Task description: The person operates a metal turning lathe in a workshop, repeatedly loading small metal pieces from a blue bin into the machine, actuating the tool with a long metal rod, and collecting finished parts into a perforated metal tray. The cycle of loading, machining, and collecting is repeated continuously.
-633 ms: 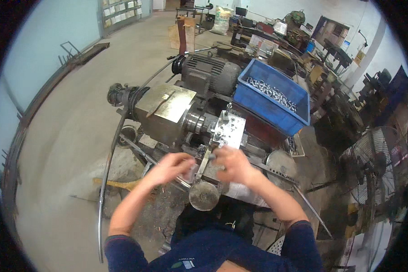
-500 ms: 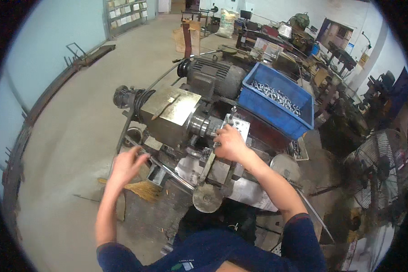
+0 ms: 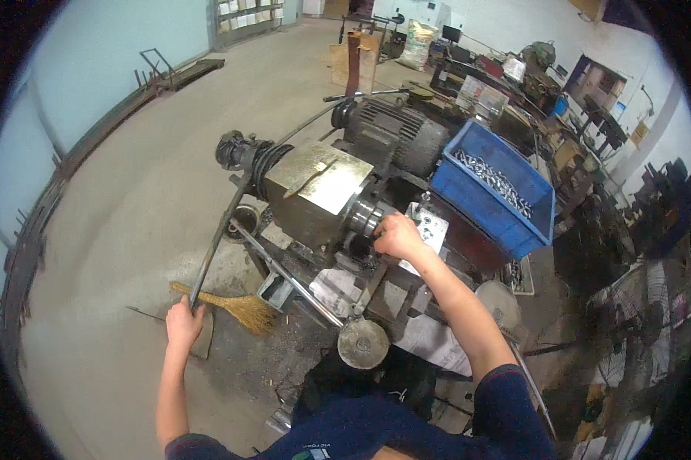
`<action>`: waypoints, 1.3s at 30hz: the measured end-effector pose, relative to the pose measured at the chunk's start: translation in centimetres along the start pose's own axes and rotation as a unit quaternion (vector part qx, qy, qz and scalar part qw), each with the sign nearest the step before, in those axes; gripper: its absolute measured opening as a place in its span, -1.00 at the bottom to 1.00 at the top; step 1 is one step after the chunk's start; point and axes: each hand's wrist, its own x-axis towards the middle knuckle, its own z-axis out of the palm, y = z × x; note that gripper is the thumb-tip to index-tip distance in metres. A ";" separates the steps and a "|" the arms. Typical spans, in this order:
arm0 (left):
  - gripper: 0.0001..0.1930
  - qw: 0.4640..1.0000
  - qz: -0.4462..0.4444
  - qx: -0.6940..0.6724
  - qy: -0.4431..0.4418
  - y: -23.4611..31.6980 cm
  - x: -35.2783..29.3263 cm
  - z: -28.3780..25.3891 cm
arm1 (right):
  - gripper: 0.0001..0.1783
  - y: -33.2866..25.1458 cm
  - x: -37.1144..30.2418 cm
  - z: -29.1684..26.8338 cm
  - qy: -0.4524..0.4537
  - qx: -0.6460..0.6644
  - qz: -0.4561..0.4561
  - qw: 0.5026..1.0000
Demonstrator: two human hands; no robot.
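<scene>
My left hand (image 3: 183, 325) is wrapped around the lower end of a long metal lever (image 3: 217, 253), which slopes up to the back of the lathe headstock (image 3: 307, 207). At the front of the headstock, my right hand (image 3: 399, 236) has its fingers curled together right at the round steel chuck (image 3: 365, 219). Whatever those fingers hold is hidden behind the hand. Just to the right of them sits a pale metal tool block (image 3: 431, 228) with holes and a bolt. A narrow dark piece (image 3: 315, 179) lies on the headstock's shiny top plate.
A blue bin (image 3: 499, 215) of small shiny metal parts stands behind the tool block, beside a finned motor (image 3: 395, 134). Nearer are a round handwheel (image 3: 363, 343), a slanting steel bar (image 3: 288, 272) and a straw broom (image 3: 242, 310). A fan (image 3: 644, 330) stands at right.
My left hand has moved down and left and closed on the lever's end. My right hand has shifted from the tool block to the chuck. The whole view has swung slightly.
</scene>
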 end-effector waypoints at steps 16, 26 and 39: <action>-0.78 0.986 0.024 0.142 0.080 -10.8 15.2 -0.8 | -0.74 1.5 -1.4 -0.2 0.084 0.003 -0.149 0.985; -0.48 0.974 0.146 -0.015 -0.175 4.1 8.4 22.6 | -0.68 9.3 -22.3 -5.2 0.209 0.033 0.056 0.976; -0.67 0.969 0.135 0.058 -0.197 4.3 11.7 16.5 | -0.55 27.0 -54.6 0.4 0.022 -0.114 0.654 0.748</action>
